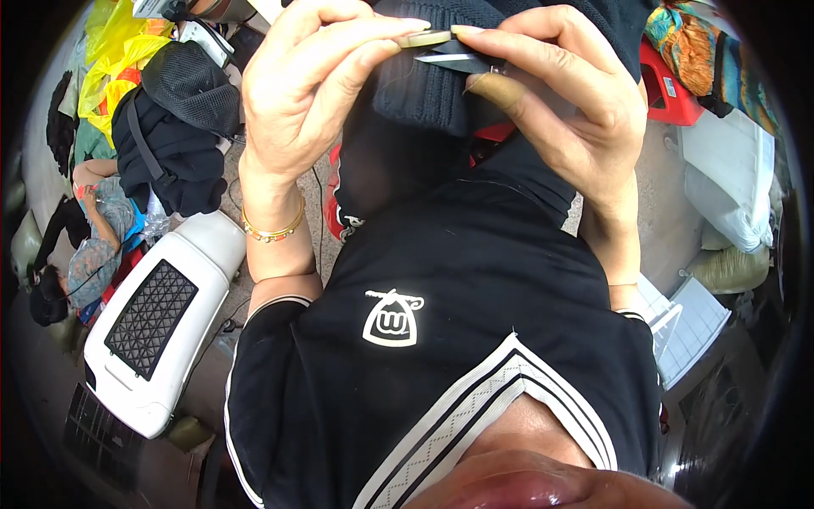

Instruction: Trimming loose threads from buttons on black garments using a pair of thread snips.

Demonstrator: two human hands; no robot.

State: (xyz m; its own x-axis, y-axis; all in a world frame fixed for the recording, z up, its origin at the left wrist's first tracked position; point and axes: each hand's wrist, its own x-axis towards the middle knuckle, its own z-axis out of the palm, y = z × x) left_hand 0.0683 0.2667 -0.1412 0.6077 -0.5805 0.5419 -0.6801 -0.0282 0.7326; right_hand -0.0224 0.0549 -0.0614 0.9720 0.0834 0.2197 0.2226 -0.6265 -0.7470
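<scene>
Small pointed scissors (458,63) are gripped by the right hand (581,93), their long axis aimed left, tips nearer the left hand (297,97); between its closed fingers a cream strip (424,39) is pinched, just beyond the blades, over the ribbed navy knit (415,103).

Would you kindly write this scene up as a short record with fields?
Left hand: fingertips pinching a pale strip
Right hand: holding a small pointed blade
Fabric: dark ribbed knit, below the fingertips
Left side: white appliance with black grille, yellow bag, another person
Right side: red plastic item, patterned cloth
</scene>
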